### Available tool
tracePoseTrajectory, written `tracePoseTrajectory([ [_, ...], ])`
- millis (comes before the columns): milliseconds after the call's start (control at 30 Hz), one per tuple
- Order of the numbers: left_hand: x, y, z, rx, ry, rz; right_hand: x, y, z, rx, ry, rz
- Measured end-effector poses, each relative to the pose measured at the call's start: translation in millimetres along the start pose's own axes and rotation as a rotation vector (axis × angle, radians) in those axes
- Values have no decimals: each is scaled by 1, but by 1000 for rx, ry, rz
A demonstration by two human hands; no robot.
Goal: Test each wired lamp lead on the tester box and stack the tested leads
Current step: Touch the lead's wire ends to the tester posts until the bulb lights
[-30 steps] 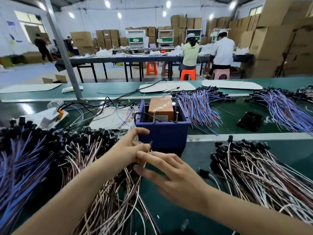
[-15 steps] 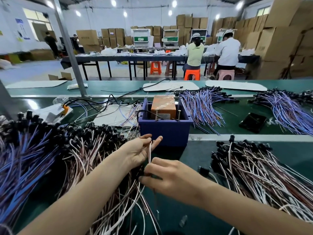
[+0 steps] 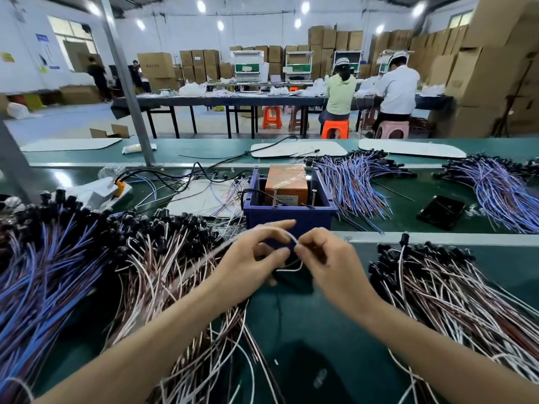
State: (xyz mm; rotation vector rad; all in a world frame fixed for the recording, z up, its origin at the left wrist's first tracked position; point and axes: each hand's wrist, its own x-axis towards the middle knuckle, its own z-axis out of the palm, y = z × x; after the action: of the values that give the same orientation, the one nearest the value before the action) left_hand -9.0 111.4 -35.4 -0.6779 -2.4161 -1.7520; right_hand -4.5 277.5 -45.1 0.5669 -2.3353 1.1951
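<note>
Just before the tester box (image 3: 288, 220), left hand (image 3: 248, 266) and right hand (image 3: 332, 263) each keep a pinching grip on one white lead (image 3: 291, 269), probably untested, with the left pile (image 3: 163, 258) largely waiting.

Blurry white lead (image 3: 292, 238) between fingers (image 3: 306, 252)

On the bench (image 3: 320, 330), the tester box (image 3: 288, 218) stands between a left lead pile (image 3: 163, 258) and a right lead pile (image 3: 452, 284).
</note>
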Motion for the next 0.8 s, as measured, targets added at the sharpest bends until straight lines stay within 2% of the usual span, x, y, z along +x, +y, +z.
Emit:
tracePoseTrajectory([
  [67,0,18,7,-304,52,45,4,6,0,9,-58,114],
  [167,10,35,10,-476,210,80,6,9,3,66,-178,251],
  [400,38,47,-12,-611,588,147,18,18,0,4,-425,541],
  [533,55,49,-24,-675,723,145,26,17,-8,-5,-571,583],
  [600,60,42,-36,-634,705,90,34,13,-17,81,-580,570],
  [633,61,36,-40,-555,644,40,38,10,-23,180,-547,576],
  [733,60,20,-47,-238,356,-140,49,1,-46,612,-348,606],
  [800,61,14,-44,-133,237,-241,56,-4,-56,770,-204,578],
])
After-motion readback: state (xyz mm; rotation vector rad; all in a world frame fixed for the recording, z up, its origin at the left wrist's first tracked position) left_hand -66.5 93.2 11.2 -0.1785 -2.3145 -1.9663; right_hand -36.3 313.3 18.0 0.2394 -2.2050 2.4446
